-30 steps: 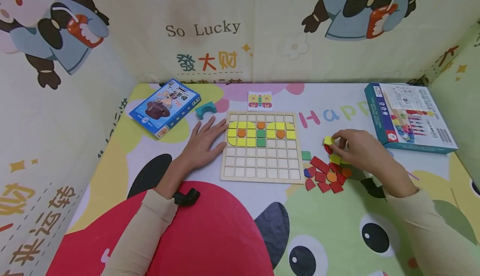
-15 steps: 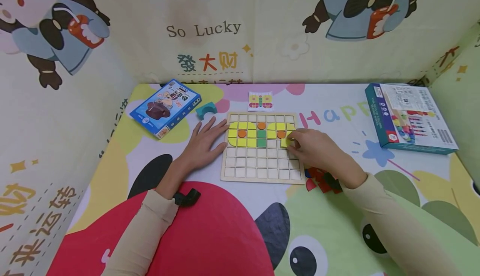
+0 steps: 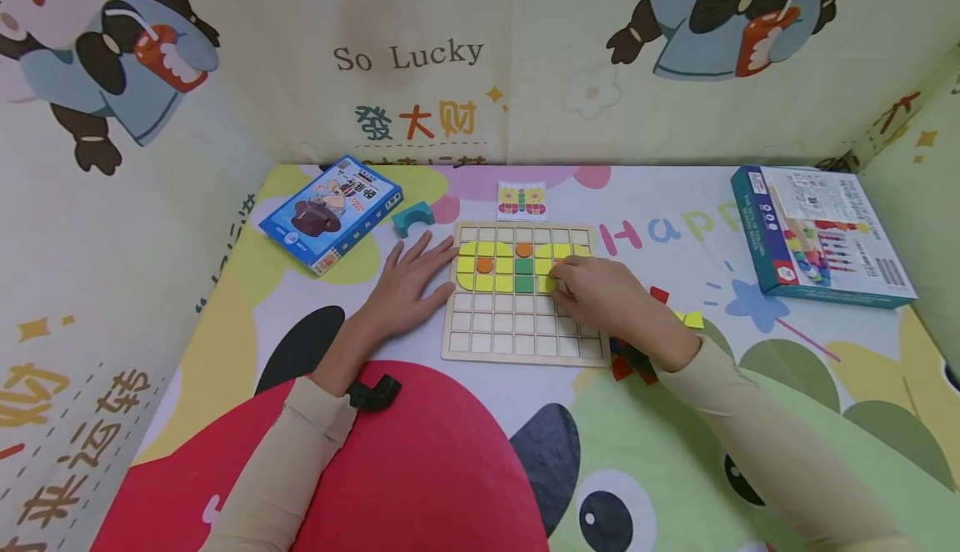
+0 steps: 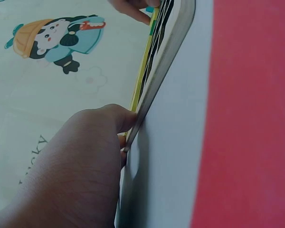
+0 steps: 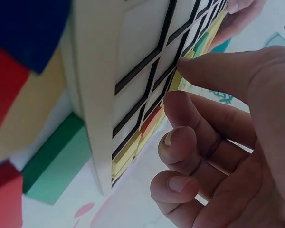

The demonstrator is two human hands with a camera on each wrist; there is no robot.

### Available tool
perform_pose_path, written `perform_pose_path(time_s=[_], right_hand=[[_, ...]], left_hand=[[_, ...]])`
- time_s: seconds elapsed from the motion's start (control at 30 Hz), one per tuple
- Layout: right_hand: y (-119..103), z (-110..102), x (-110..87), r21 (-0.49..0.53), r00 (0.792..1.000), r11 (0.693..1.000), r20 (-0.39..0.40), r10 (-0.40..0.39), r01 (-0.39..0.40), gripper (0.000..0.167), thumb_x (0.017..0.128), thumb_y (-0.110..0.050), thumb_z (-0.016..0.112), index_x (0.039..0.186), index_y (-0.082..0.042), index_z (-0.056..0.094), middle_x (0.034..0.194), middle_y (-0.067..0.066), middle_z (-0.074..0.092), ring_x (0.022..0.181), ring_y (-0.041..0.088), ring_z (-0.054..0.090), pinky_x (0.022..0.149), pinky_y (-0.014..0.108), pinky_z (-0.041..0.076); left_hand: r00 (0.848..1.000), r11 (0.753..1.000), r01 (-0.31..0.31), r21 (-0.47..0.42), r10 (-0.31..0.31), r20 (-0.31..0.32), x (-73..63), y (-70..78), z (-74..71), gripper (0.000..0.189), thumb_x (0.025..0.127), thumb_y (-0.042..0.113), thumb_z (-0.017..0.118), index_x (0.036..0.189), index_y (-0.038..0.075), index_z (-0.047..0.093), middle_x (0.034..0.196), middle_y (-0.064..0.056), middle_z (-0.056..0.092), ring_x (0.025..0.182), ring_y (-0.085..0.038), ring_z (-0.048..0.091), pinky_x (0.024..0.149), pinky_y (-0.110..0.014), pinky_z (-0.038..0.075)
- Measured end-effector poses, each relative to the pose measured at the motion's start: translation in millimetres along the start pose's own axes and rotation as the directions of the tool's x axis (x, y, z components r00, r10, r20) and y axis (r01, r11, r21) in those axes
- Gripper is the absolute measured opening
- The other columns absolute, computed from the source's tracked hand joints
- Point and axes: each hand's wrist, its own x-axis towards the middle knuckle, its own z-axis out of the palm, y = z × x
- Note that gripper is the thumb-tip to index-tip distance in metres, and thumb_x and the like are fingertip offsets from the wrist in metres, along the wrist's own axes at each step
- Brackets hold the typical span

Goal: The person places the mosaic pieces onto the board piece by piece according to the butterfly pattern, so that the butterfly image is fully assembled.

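Observation:
A wooden grid board lies flat, its upper rows partly filled with yellow tiles, orange round tiles and green square tiles. My left hand rests with spread fingers at the board's left edge; in the left wrist view the thumb touches that edge. Over the right half of the grid, my right hand pinches a yellow tile between thumb and index finger. The right wrist view shows this yellow tile low against the grid, partly hidden by the fingertips.
Loose red tiles and yellow tiles lie right of the board, partly under my right forearm. A butterfly pattern card sits behind it. A blue box, a teal arch-shaped piece and a larger box stand farther back.
My right hand has moved left from the loose tiles onto the board, carrying a yellow tile, then a little farther left over the grid. My left hand has stayed in place.

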Motion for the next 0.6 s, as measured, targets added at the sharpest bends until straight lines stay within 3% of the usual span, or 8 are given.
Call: perform_pose_path(time_s=[0.2, 0.33, 0.6], right_hand=[[-5.1, -0.2, 3.3, 0.014, 1.000, 1.000, 0.012, 0.010, -0.010, 0.024, 0.095, -0.023, 0.078, 0.115, -0.008, 0.078, 0.107, 0.009, 0.078, 0.090, 0.023, 0.068, 0.079, 0.038, 0.064], [-1.9, -2.4, 1.1, 0.044, 0.999, 0.999, 0.035, 0.026, -0.027, 0.029, 0.096, -0.025, 0.079, 0.120, -0.010, 0.077, 0.099, 0.006, 0.076, 0.084, 0.020, 0.065, 0.072, 0.035, 0.061], [29.9, -13.8, -20.9, 0.107, 0.991, 0.986, 0.039, 0.128, -0.131, 0.041, 0.096, -0.030, 0.079, 0.130, -0.007, 0.074, 0.085, 0.004, 0.069, 0.072, 0.017, 0.055, 0.059, 0.027, 0.047]], left_hand=[[1.000, 1.000, 0.004, -0.003, -0.004, -0.001, -0.7, 0.6, -1.8, 0.068, 0.103, 0.051, 0.054, 0.165, 0.027, 0.039, 0.176, 0.005, 0.031, 0.169, -0.028, 0.011, 0.135, -0.064, 0.001], [1.000, 1.000, 0.004, -0.005, -0.004, 0.002, -1.1, 1.3, -1.8, 0.069, 0.103, 0.051, 0.055, 0.165, 0.026, 0.039, 0.176, 0.005, 0.031, 0.169, -0.029, 0.011, 0.135, -0.065, 0.001], [1.000, 1.000, 0.003, -0.001, -0.003, 0.008, -0.1, 1.4, -1.0, 0.068, 0.104, 0.051, 0.053, 0.166, 0.027, 0.038, 0.177, 0.006, 0.030, 0.169, -0.027, 0.010, 0.135, -0.063, 0.001]])
